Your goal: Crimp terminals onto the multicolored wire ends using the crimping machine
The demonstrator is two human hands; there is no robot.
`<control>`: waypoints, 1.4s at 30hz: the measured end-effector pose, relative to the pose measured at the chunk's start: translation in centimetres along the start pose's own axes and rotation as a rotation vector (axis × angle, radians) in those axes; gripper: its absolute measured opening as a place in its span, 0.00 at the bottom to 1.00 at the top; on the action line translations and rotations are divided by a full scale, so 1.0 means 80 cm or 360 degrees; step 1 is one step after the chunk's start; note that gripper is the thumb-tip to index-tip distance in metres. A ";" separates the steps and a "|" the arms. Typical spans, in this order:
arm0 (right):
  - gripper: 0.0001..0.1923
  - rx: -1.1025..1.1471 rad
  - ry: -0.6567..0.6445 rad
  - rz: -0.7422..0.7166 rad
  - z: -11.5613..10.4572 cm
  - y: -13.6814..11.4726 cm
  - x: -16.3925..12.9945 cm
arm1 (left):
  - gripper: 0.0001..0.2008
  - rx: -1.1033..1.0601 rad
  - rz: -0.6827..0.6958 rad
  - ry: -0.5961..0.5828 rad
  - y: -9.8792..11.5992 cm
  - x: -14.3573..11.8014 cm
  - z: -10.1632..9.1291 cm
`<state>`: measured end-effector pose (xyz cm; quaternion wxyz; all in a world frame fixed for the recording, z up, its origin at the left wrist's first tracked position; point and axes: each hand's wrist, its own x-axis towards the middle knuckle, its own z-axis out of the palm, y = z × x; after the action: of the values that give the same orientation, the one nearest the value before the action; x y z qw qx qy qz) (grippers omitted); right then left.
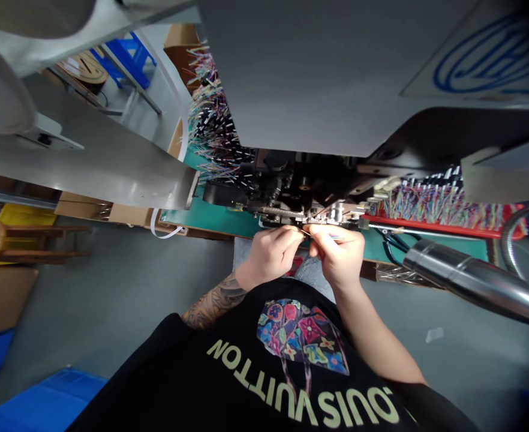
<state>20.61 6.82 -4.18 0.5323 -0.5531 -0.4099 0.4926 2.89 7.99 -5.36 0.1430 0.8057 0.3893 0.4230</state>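
My left hand [274, 253] is closed in a pinch right at the front edge of a crimping-type machine [300, 192]. Close beside it, my right hand [342, 255] pinches too, thumb and forefinger pressed together. A thin wire [307, 233] shows in the narrow gap between the fingertips. Colored strands seem to show along my right fingers, but they are too small to make out well. Just beyond both hands lie the machine's metal working parts [334, 211]. The fingertips hide most of what they hold.
Bundles of multicolored wires [215, 120] lie on the green table [219, 217] at left; more fill a red tray [430, 225] at right. A metal tube [471, 276] juts in from the right. A wooden stool [30, 243] and a blue bin [44, 402] stand at left.
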 end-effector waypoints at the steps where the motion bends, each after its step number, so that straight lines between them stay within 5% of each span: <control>1: 0.19 0.0025 -0.0027 0.0017 -0.003 0.002 0.000 | 0.10 -0.0072 -0.0041 -0.0034 0.001 0.002 -0.003; 10: 0.20 -0.0082 0.0318 -0.0109 0.005 -0.002 -0.004 | 0.10 -0.0143 -0.0171 -0.0182 0.006 0.006 -0.008; 24: 0.19 0.0006 0.0278 -0.0012 0.012 -0.002 -0.004 | 0.08 -0.0226 -0.0181 0.0000 0.012 0.009 -0.008; 31: 0.15 0.0312 -0.0040 0.0098 0.000 0.000 -0.007 | 0.08 -0.0759 -0.0532 -0.0329 0.014 0.013 -0.025; 42: 0.15 0.0248 0.0271 0.0115 0.012 -0.003 -0.007 | 0.06 -0.0540 -0.0457 -0.0137 0.019 0.010 -0.014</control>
<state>19.56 6.44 -3.84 0.5884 -0.5644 -0.3034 0.4931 3.02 7.49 -3.36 0.3517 0.7237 0.4167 0.4230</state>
